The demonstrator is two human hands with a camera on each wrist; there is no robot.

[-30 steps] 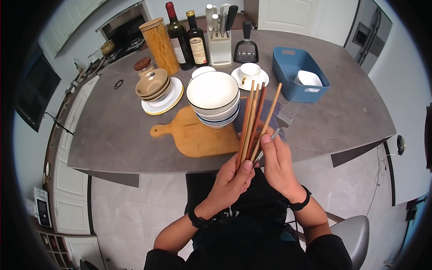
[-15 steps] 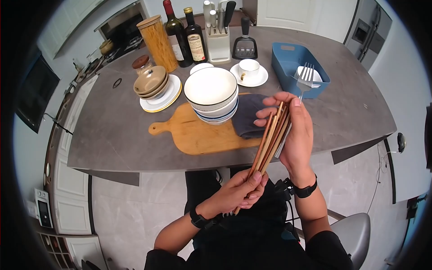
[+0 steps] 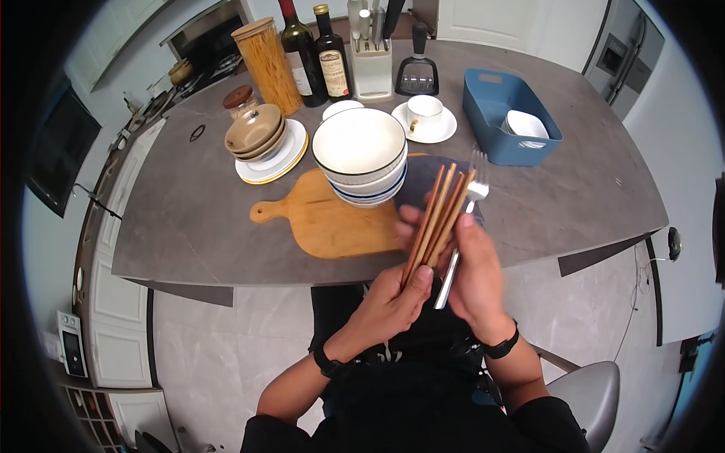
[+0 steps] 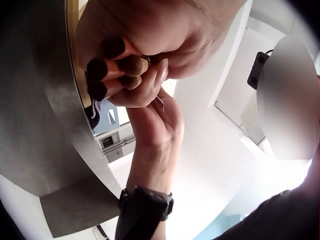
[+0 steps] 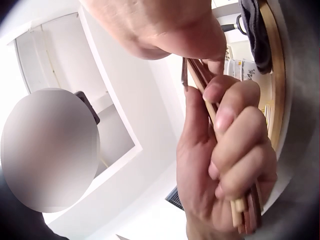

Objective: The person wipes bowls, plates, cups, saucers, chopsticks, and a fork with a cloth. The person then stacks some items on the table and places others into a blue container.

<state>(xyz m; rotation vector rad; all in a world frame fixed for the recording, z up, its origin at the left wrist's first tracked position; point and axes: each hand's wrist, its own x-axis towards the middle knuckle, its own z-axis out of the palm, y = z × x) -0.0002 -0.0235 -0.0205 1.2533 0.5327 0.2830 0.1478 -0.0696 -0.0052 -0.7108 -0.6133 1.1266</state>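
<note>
My left hand [image 3: 389, 306] grips a bundle of several wooden chopsticks [image 3: 431, 226], some reddish, some pale, tilted up to the right. In the right wrist view, the fingers of the left hand [image 5: 240, 145] wrap round the chopsticks [image 5: 242, 212]. My right hand [image 3: 483, 283] holds a silver fork [image 3: 451, 275] against its thumb, tines up, just right of the bundle; its other fingers are behind the chopsticks, partly hidden. The left wrist view shows the chopstick ends [image 4: 112, 70] beside the hand.
Stacked bowls [image 3: 361, 143] stand on a wooden board [image 3: 332, 226] beside a dark cloth [image 3: 423, 172]. Behind are a cup [image 3: 424, 112] on a saucer, bottles [image 3: 332, 64] and a knife block [image 3: 372, 72]. A blue basket [image 3: 521, 155] holding white bowls is at the right.
Both hands have come up and left from their half-second-ago position. The fork has moved down and left, and more of its handle shows beside the bundle.
</note>
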